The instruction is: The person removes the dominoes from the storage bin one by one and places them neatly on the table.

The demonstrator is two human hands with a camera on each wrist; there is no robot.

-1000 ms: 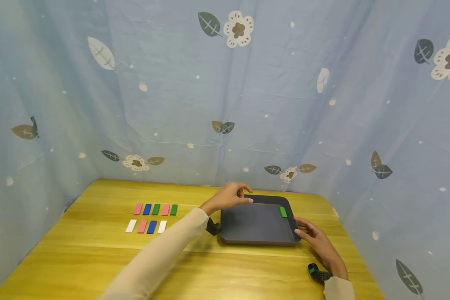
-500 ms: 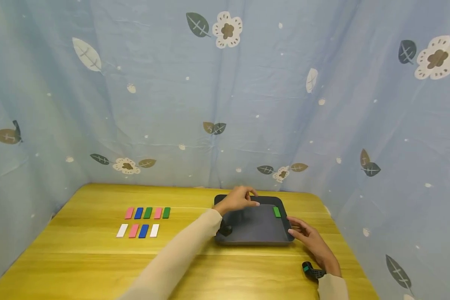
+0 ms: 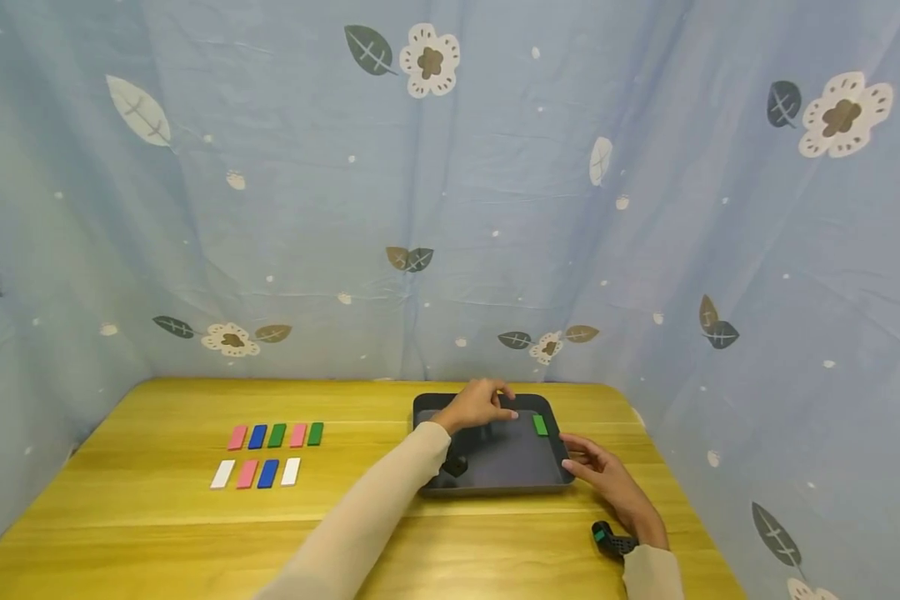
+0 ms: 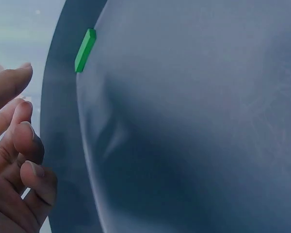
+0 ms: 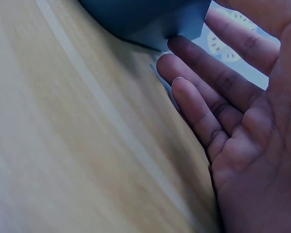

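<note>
A dark grey rectangular tray point(image 3: 495, 487) lies on the table. My left hand point(image 3: 474, 407) hovers above its back part, thumb and index finger apart, holding nothing. In the left wrist view, the left hand's loosely bent fingers point(image 4: 33, 145) show beside the tray wall. A small bright green block point(image 3: 541, 425) sits inside the tray by the right wall, apart from the left hand. At the tray's right side, my right hand point(image 3: 615, 483) touches the rim. Its fairly straight fingers point(image 5: 208, 109) reach the outer wall in the right wrist view; the thumb's contact is partly hidden.
Two rows of small blocks lie left on the wooden table point(image 3: 157, 550): pink, blue point(image 3: 257, 437) and green point(image 3: 315, 433) behind, white point(image 3: 222, 474), pink point(image 3: 247, 473) and blue in front. A patterned curtain point(image 3: 300, 208) hangs around the table. Each wrist wears a black device point(image 3: 611, 540).
The head view has turned right, shifting everything leftward. My left hand has moved a little right, farther over the tray. My right hand stays at the rim, and the green block has not moved.
</note>
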